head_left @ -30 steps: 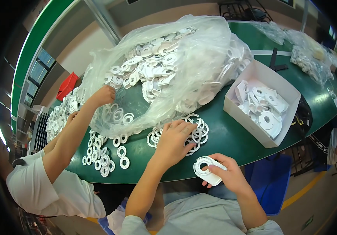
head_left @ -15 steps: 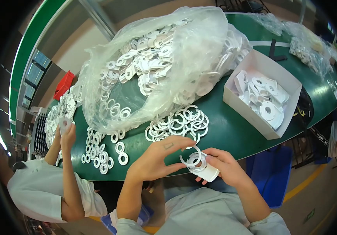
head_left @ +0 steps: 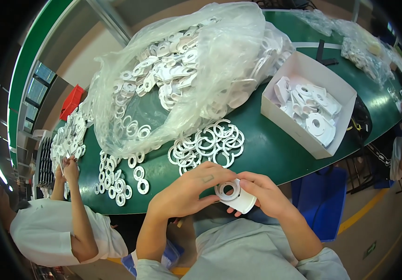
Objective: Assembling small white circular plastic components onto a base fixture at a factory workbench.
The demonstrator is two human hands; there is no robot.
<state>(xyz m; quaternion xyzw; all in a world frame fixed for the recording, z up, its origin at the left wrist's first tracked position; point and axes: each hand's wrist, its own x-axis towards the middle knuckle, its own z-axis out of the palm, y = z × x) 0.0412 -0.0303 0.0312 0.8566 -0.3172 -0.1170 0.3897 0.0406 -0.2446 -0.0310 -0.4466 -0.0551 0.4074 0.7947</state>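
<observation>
Close in front of me, my right hand grips a white plastic plate with a round hole at one end and a straight-sided tail. My left hand pinches a white open ring against the plate's round end. The ring appears to lie around the hole, though fingers cover part of its edge, so I cannot tell how fully it sits. Just beyond my hands, a heap of similar open rings lies on the green table.
A large clear plastic bag full of white parts fills the table's middle. To its right stands a white box of plates. Small round washers lie left, near a co-worker's hands. A blue bin stands below the table edge.
The ring has gone from standing tilted above the plate to lying against its round end. My hands have drawn together. The co-worker's hands have lowered toward the left pile.
</observation>
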